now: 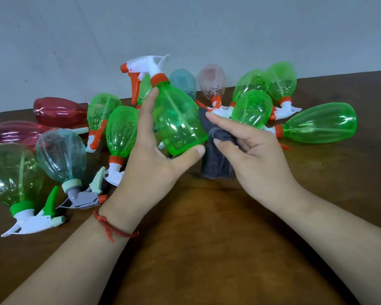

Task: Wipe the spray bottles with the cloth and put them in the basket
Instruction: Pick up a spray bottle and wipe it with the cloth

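Left hand [147,164] grips green spray bottle [178,119] off the table, thumb under base, fingers along its side, orange-white trigger head up and tilted left. Right hand [249,155] pinches dark grey cloth [216,155] bunched against bottle's right side. Other spray bottles [319,126] lie scattered on brown wooden table [207,238], behind and left. Red string bracelet [110,227] on left wrist.

No readable text, label or number shows anywhere.

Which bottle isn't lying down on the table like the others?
The green bottle with the orange trigger, held up in the left hand. All the others lie on the table.
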{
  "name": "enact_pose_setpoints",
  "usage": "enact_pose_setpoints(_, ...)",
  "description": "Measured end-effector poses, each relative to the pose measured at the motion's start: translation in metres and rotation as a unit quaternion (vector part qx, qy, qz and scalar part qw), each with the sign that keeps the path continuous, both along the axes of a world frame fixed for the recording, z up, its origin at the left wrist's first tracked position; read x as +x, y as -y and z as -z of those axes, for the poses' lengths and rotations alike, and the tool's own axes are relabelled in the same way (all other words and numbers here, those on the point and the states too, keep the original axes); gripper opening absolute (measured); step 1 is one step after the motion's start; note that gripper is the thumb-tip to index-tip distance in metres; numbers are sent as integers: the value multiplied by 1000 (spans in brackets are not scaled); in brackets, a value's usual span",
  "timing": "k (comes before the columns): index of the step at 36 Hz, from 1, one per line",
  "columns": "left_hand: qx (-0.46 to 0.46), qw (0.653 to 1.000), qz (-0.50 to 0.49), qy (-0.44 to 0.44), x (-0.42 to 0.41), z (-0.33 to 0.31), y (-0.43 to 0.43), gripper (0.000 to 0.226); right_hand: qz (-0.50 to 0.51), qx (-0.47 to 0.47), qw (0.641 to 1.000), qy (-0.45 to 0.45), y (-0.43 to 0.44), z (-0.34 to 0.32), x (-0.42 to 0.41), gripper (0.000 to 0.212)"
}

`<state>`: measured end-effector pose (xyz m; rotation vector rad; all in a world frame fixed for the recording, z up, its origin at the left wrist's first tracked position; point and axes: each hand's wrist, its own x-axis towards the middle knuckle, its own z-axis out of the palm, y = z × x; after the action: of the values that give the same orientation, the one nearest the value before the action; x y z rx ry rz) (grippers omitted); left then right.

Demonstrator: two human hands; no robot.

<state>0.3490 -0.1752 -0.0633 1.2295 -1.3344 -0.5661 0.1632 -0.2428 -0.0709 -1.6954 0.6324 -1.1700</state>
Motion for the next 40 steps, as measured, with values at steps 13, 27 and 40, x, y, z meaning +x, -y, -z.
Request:
enact_pose_setpoints(13,127,947,71,-287,-5,-21,-1,49,23,-20,1000,0,1,-6,-1,49)
enact_pose_setpoints(27,163,917,45,-362,-10,-28,-5,61,-39,-401,897,-181,-9,-9,-2,47)
enact_pose_setpoints(40,90,923,35,-372,-24,-28,-5,37,35,86,994,63,-6,-10,10,42)
